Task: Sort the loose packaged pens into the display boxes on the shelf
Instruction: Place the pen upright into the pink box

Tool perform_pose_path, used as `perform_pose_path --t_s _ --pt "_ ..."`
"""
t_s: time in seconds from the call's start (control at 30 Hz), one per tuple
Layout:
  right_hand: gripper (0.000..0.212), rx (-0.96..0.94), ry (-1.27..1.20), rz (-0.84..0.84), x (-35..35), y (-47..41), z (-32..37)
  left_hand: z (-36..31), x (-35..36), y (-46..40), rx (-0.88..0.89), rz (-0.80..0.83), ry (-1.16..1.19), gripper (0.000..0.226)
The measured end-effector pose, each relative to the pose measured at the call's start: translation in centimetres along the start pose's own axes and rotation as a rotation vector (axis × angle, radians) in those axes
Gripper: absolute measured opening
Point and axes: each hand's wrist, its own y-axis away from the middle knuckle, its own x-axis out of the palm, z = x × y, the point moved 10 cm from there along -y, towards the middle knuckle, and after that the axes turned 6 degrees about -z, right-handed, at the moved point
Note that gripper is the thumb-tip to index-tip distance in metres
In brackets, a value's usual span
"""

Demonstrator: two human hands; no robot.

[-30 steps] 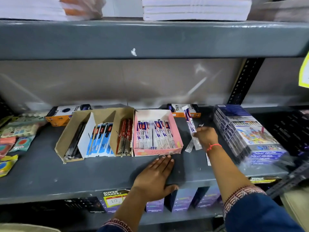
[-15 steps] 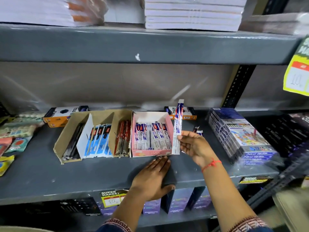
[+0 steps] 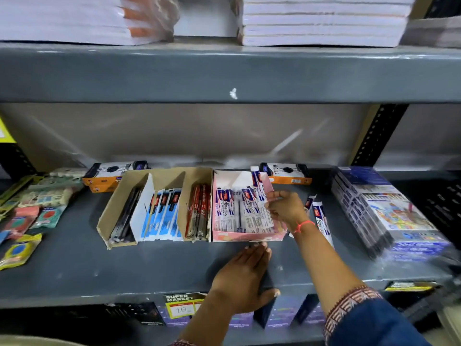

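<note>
My right hand [image 3: 285,208] holds a white and blue packaged pen [image 3: 260,196] inside the pink display box [image 3: 249,237], at its right side, among several pens of the same kind. Two loose packaged pens [image 3: 320,218] lie on the grey shelf [image 3: 124,270] just right of that box, partly hidden by my wrist. My left hand [image 3: 245,275] rests flat on the shelf in front of the pink box, fingers apart, holding nothing. A brown cardboard display box [image 3: 154,208] to the left holds black, blue and red packaged pens in three compartments.
Orange and black boxes [image 3: 109,174] sit behind the display boxes. A stack of wrapped blue packs [image 3: 384,211] stands at the right. Eraser packets [image 3: 32,211] lie at the left. Notebook stacks [image 3: 321,21] sit on the upper shelf. A price label [image 3: 183,305] hangs on the shelf edge.
My right hand picked up a loose pen from the shelf, carried it left and lowered it into the pink box. My left hand stayed flat on the shelf.
</note>
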Motion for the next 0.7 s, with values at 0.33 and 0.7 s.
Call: perform_pose_path --t_s 0.33,0.7 --pt "0.031 -0.205 0.803 -0.078 3.5 -0.8 1.5 -0.2 0.4 0.0 0.021 0.046 -0.004 0.081" --pt "0.029 -0.305 0.778 -0.299 -3.2 1.5 2.1 0.4 0.3 0.0 -0.012 0.016 -0.006 0.082"
